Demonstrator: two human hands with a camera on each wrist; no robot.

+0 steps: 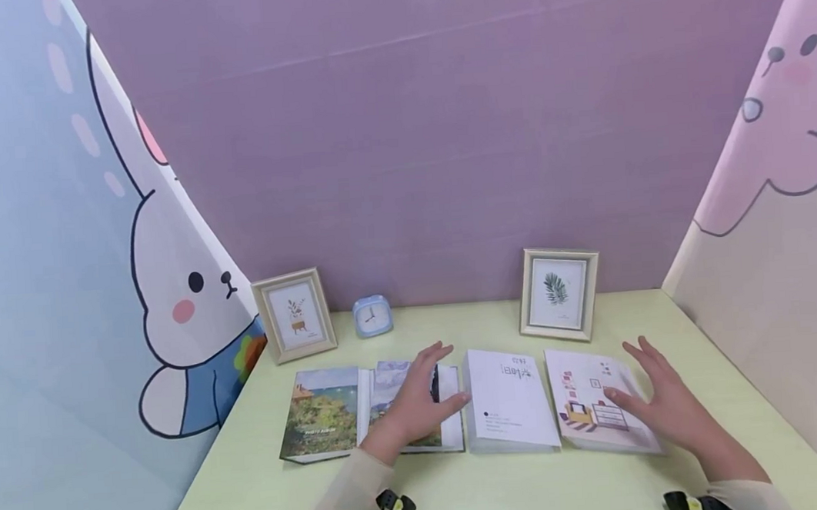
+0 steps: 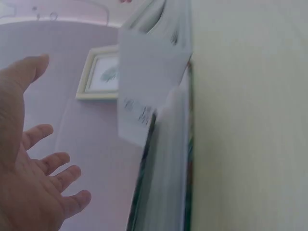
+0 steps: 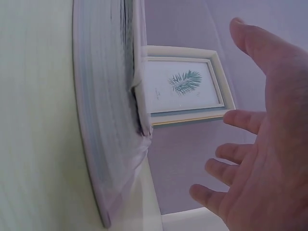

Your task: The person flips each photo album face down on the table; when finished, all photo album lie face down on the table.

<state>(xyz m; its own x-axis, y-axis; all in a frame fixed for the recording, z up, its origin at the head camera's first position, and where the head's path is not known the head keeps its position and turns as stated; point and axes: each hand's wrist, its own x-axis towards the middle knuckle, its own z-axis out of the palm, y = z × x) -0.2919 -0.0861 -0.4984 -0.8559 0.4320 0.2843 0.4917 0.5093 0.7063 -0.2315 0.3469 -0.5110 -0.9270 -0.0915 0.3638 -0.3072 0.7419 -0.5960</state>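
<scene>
Four books or albums lie side by side: a landscape-covered photo album (image 1: pixel 323 410) at the left, a similar painted one (image 1: pixel 390 373), a white-covered book (image 1: pixel 512 404), and one with a cartoon room (image 1: pixel 586 403) at the right. My left hand (image 1: pixel 416 405) hovers over the second, partly hiding it, fingers spread and thumb out to the right. Over the right edge of the cartoon-covered album is my right hand (image 1: pixel 666 399), its fingers loosely spread. Both wrist views show bare palms, the left hand (image 2: pixel 33 178) and the right hand (image 3: pixel 274 144), holding nothing beside the page edges.
Behind the row stand a framed plant print (image 1: pixel 294 315) at the left, a small blue clock (image 1: pixel 373 316) and a framed leaf print (image 1: pixel 558 295) at the right. A purple backdrop (image 1: pixel 410 155) closes off the pale table (image 1: pixel 462 487), with cartoon-printed panels on both sides.
</scene>
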